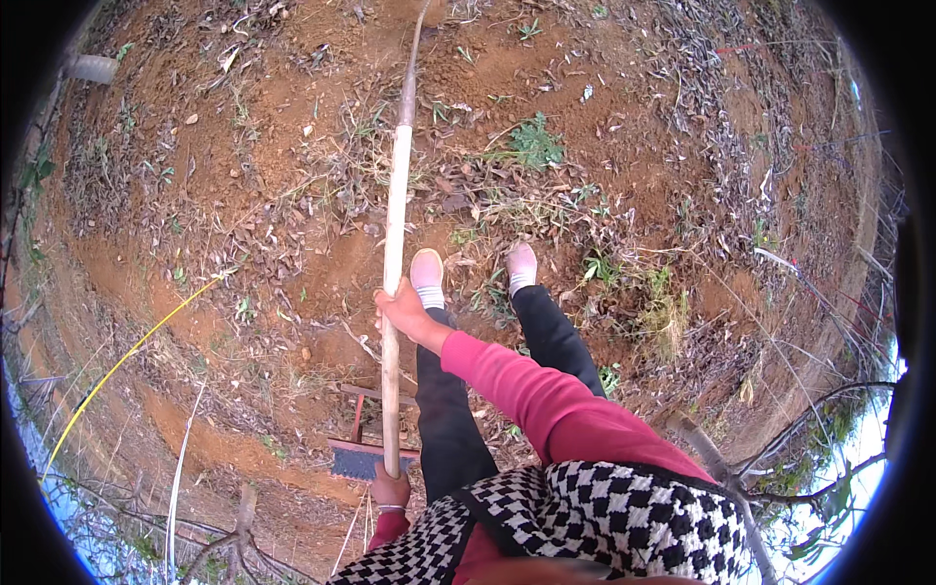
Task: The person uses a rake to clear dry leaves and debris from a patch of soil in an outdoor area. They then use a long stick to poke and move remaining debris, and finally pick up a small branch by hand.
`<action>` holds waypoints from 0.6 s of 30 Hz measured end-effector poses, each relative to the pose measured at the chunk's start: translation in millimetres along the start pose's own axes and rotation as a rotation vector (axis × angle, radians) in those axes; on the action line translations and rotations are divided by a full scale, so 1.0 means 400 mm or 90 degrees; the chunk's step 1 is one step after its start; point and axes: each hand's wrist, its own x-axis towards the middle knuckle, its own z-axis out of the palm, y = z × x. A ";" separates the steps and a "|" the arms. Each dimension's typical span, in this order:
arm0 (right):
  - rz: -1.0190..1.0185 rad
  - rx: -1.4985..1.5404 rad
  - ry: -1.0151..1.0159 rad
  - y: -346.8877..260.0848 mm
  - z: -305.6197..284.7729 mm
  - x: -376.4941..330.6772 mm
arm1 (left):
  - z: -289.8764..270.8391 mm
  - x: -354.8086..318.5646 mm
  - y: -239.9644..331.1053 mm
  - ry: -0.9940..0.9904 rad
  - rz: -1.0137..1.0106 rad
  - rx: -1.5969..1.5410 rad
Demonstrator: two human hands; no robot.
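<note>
A long-handled digging tool (397, 195) runs up the picture, with a pale wooden handle and a narrow metal socket that curves away at the top edge. Its working end is cut off there, so I cannot tell which kind of digging tool it is. My right hand (402, 308) is wrapped round the middle of the handle, its arm in a pink sleeve reaching across in front of me. Low down, my left hand (390, 486) grips the handle's near end, a thin band round its wrist. Both hands are closed on the wood.
Reddish soil (263, 107) with dry leaves surrounds my pink shoes (427, 268). A green leafy plant (535, 142) grows ahead. Behind the handle is a red-framed thing with a dark slab (356, 462). A yellow line (136, 346) stretches at left; bare branches (707, 448) stand at right.
</note>
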 end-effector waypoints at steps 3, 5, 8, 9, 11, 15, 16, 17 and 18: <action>-0.080 0.136 0.051 -0.196 -0.129 0.084 | -0.053 0.117 0.214 0.069 0.177 -0.037; -0.134 0.169 0.097 -0.350 -0.255 0.132 | -0.078 0.181 0.382 0.037 0.268 -0.125; -0.220 0.192 0.137 -0.528 -0.476 0.196 | -0.106 0.236 0.595 -0.197 0.310 -0.254; -0.249 0.133 0.176 -0.563 -0.542 0.220 | -0.112 0.235 0.636 -0.305 0.303 -0.349; -0.239 0.018 0.263 -0.543 -0.628 0.242 | -0.120 0.223 0.686 -0.402 0.285 -0.363; -0.188 -0.107 0.384 -0.447 -0.666 0.273 | -0.132 0.170 0.685 -0.393 0.254 -0.329; -0.167 -0.073 0.349 -0.428 -0.664 0.272 | -0.138 0.158 0.672 -0.423 0.221 -0.334; -0.181 -0.102 0.371 -0.421 -0.662 0.269 | -0.140 0.150 0.665 -0.455 0.225 -0.367; -0.192 -0.125 0.373 -0.417 -0.656 0.262 | -0.146 0.143 0.655 -0.481 0.222 -0.387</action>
